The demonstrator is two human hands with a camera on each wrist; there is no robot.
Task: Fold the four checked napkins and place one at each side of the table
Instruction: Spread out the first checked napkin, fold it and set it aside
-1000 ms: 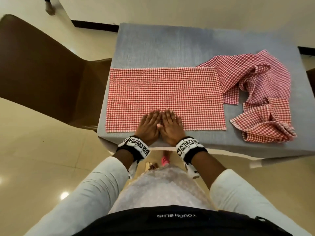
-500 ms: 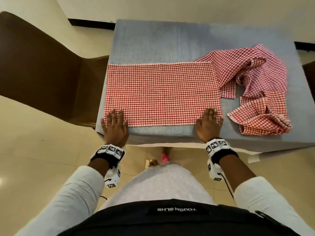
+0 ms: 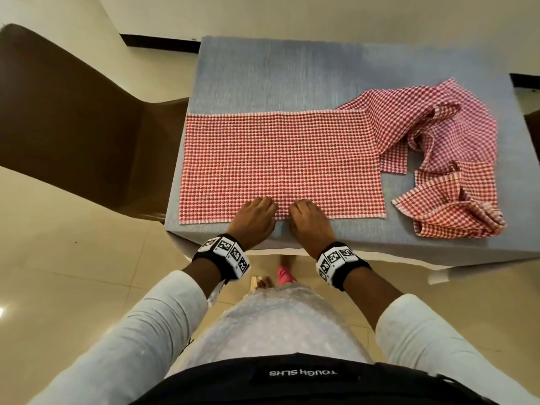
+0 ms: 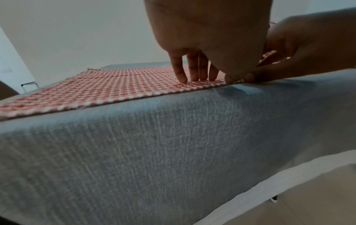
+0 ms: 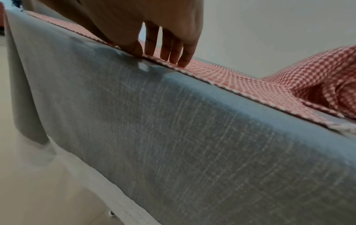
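Observation:
A red-and-white checked napkin [image 3: 277,159] lies flat as a long rectangle on the grey tablecloth [image 3: 277,74], its near edge close to the table's front edge. My left hand [image 3: 267,207] and right hand [image 3: 296,210] stand side by side at the middle of that near edge. In the left wrist view, the left fingers [image 4: 192,73] point straight down with their tips on the cloth [image 4: 96,91], the thumb tip at its hem. The right fingers [image 5: 171,50] press the napkin [image 5: 231,76] the same way. Neither hand lifts the cloth.
A crumpled heap of more checked napkins [image 3: 455,159] lies on the right part of the table, also visible in the right wrist view [image 5: 318,76]. A brown chair [image 3: 73,121] stands against the table's left side. The cloth hangs over the front edge [image 4: 173,144].
My hands spread from the middle to the napkin's two near corners, then came back together at the middle of the near edge. The fingers now stand more upright on their tips.

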